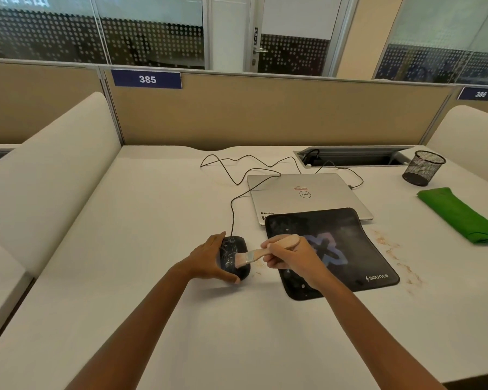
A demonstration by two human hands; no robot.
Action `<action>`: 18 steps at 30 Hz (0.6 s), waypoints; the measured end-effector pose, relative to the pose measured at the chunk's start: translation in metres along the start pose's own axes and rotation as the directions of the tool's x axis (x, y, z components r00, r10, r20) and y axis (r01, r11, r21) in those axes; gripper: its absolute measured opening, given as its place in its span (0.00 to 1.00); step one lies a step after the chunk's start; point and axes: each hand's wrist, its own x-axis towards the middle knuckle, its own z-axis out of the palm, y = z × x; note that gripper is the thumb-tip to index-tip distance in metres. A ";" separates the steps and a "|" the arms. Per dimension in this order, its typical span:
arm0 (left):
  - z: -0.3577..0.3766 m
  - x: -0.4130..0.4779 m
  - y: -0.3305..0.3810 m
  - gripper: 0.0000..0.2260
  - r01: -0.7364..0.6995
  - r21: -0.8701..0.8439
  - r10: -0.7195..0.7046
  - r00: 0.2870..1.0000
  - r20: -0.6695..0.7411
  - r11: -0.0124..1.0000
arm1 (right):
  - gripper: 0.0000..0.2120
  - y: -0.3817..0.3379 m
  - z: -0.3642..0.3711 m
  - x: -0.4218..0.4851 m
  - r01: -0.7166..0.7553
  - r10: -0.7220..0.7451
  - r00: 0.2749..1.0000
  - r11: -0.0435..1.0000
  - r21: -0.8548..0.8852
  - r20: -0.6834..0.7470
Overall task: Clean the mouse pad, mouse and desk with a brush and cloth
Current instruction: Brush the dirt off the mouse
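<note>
Mouse brushing in hand; task judged early.

Desk (158,305) crumbs are seen at right centre, unswept; pad (350,266) specks remain; cloth (459,215) lies unused, right edge. Mouse (233,258), centre, is steadied by left hand (209,260); brush (268,249) is gripped by right hand (293,257).

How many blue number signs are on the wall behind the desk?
2. The blue number sign reading 385 hangs on the tan partition's upper left; the blue number sign reading 386 is far right. More may lie outside the view.

Bright, even light; soft shadows under the hands on the worktop (181,319). Wide-angle bending at edges; slightly soft focus.
</note>
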 end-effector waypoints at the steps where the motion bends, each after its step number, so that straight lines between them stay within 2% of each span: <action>1: 0.000 0.000 0.000 0.54 -0.001 -0.003 0.001 1.000 -0.002 1.000 | 0.09 0.002 -0.003 -0.001 -0.011 0.010 1.000 1.000 -0.027 -0.003; 7: -0.001 -0.001 0.000 0.54 -0.007 -0.018 0.007 1.000 -0.005 1.000 | 0.07 0.013 -0.029 -0.005 -0.048 0.033 0.997 0.976 -0.211 -0.071; 9: 0.000 -0.001 0.000 0.53 -0.011 -0.018 0.010 1.000 -0.007 1.000 | 0.09 0.013 -0.029 -0.006 -0.035 0.022 0.996 0.986 -0.161 -0.081; 13: -0.001 -0.002 0.000 0.53 -0.013 -0.020 0.013 1.000 -0.002 1.000 | 0.07 0.006 -0.018 -0.009 -0.020 0.020 1.000 0.998 -0.054 0.004; 15: -0.002 -0.002 0.000 0.53 -0.013 -0.021 0.013 1.000 0.001 1.000 | 0.07 0.003 -0.018 -0.007 -0.025 0.027 1.000 0.995 -0.092 0.015; 18: -0.003 -0.002 0.000 0.53 -0.012 -0.017 0.011 1.000 -0.002 1.000 | 0.09 -0.004 -0.027 0.001 0.017 -0.037 0.996 0.970 -0.241 -0.076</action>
